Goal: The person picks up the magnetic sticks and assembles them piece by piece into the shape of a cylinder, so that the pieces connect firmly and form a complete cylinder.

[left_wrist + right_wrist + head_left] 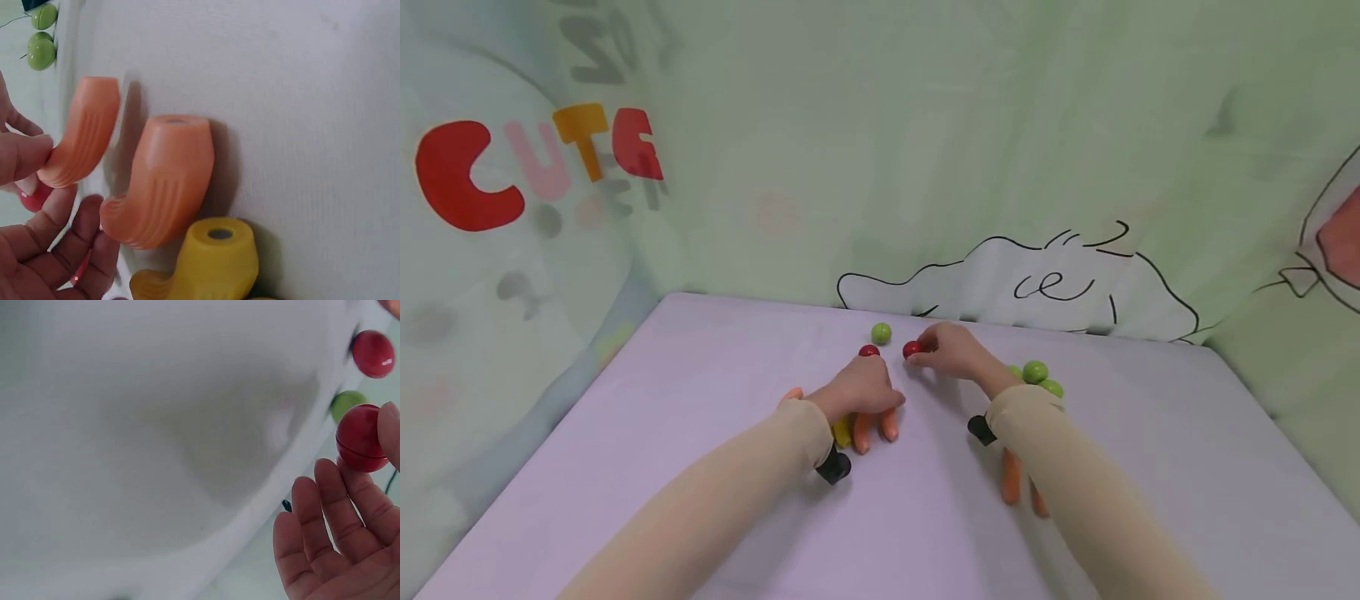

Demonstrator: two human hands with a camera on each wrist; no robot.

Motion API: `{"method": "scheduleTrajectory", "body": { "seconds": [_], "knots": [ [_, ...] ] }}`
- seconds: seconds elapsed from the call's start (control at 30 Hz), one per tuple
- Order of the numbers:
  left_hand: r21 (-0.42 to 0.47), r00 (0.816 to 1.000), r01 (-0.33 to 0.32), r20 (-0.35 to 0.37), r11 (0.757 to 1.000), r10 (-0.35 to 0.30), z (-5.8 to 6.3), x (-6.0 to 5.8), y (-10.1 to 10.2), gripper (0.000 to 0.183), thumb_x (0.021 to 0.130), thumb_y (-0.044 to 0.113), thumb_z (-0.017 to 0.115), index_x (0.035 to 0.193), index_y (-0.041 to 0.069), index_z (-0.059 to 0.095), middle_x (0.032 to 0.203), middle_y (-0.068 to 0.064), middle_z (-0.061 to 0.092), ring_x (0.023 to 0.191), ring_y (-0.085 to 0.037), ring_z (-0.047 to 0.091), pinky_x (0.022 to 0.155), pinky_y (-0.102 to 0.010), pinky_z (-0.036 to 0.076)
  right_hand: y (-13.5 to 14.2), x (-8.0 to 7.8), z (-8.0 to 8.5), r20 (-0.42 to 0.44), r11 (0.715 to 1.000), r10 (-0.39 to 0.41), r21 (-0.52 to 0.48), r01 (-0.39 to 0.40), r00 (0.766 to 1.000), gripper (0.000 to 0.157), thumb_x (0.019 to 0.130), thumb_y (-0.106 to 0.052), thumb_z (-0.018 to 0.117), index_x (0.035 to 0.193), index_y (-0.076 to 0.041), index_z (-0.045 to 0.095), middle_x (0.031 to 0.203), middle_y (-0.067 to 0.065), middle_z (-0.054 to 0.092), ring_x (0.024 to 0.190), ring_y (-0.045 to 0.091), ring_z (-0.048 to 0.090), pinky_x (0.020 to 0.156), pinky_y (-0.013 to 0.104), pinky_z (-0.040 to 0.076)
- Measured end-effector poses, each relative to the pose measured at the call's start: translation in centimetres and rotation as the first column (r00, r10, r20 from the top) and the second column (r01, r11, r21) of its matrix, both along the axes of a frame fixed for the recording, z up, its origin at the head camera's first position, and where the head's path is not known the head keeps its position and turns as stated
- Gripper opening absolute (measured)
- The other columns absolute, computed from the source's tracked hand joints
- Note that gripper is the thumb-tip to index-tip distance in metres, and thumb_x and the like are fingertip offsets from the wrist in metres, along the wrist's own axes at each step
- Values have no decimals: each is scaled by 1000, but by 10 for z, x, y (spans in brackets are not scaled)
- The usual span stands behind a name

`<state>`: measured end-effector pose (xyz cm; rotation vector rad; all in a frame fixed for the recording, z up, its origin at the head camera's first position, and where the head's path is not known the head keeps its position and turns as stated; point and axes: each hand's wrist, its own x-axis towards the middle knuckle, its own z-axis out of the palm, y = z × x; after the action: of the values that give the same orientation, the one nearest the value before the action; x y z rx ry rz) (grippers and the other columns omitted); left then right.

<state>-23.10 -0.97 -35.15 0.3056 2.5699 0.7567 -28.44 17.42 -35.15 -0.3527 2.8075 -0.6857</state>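
Observation:
My left hand (861, 385) pinches the curled tail of an orange curved toy piece (90, 128) between thumb and finger. Beside it stand another orange curved piece (169, 181) and a yellow one (219, 256) with a dark round spot in its flat end. Farther back, my right hand (953, 354) holds a glossy red ball (359, 437) with a seam around it, gripped by thumb and forefinger while the other fingers extend loosely. A second red ball (868, 351) is just beyond the left hand, partly hidden by it. Behind that sits a green ball (881, 333).
Several green balls (1035, 372) cluster by my right wrist, with orange pieces (1012, 477) under that forearm. Another orange piece (792, 394) peeks out behind the left wrist. A printed cloth (925, 167) hangs along the back edge of the pale table (700, 367).

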Motion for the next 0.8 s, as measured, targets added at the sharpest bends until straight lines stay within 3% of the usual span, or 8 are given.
{"method": "scheduleTrajectory", "body": {
  "seconds": [0.17, 0.27, 0.5, 0.8],
  "knots": [
    [61, 1000, -31, -1, 998, 31, -2, 2, -1, 27, 97, 32, 70, 100, 6, 66, 83, -5, 69, 83, -19, 62, 78, -33, 54, 10, 24, 10, -2, 999, 28, -45, -28, 1000, 39, 95, -25, 72, 121, 3, 67, 111, 16, 72, 100, 27, 65, 90, 40, 57],
    [78, 999, -35, -8, 996, 36, -2, 3, -1, 28, 98, 33, 69, 103, 6, 65, 87, -5, 67, 87, -20, 61, 77, -33, 54, 14, 38, 15, 12, 997, 25, -73, -24, 1000, 37, 95, -24, 72, 121, 2, 68, 108, 14, 73, 98, 24, 66, 88, 39, 57],
    [153, 999, -18, -30, 988, 23, -1, 9, -2, 26, 98, 33, 69, 100, 8, 63, 84, -6, 64, 84, -19, 57, 70, -28, 48, 27, 65, 16, 42, 993, 23, -119, -18, 999, 36, 95, -24, 73, 121, 0, 68, 103, 9, 75, 94, 19, 67, 87, 37, 58],
    [222, 997, 67, -45, 973, -59, 9, 19, 5, 23, 98, 31, 70, 105, 10, 65, 74, -4, 71, 88, -17, 60, 82, -32, 51, 40, 88, 18, 53, 984, -5, -175, 14, 999, 40, 95, -25, 73, 126, 0, 66, 107, 8, 74, 99, 20, 67, 91, 39, 58]
  ]
}}
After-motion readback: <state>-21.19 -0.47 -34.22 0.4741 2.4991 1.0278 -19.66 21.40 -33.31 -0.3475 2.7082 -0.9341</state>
